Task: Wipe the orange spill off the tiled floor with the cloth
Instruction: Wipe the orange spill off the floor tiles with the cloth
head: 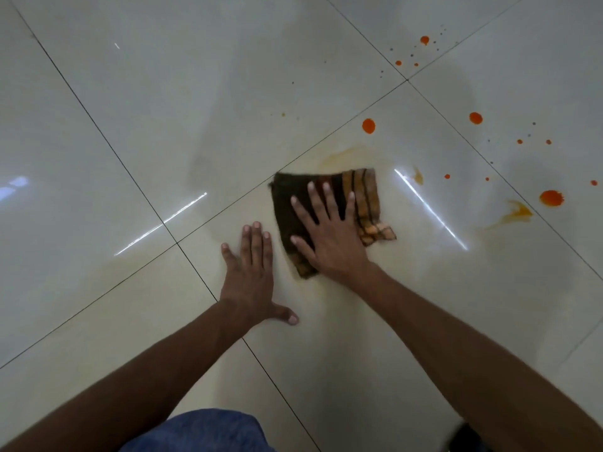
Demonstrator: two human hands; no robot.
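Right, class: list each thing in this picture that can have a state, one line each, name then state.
cloth: folded, flat on floor, pressed under right hand
right hand: open, palm down on cloth
left hand: open, flat on bare tile beside cloth
orange drops: unwiped, scattered right of cloth
orange smear: thin, streaked
tiled floor: glossy, still stained

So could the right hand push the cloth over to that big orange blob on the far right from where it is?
Probably yes. The right hand lies flat on the cloth, and only bare tile and a thin smear separate it from the blob. It's a long stretch, though.
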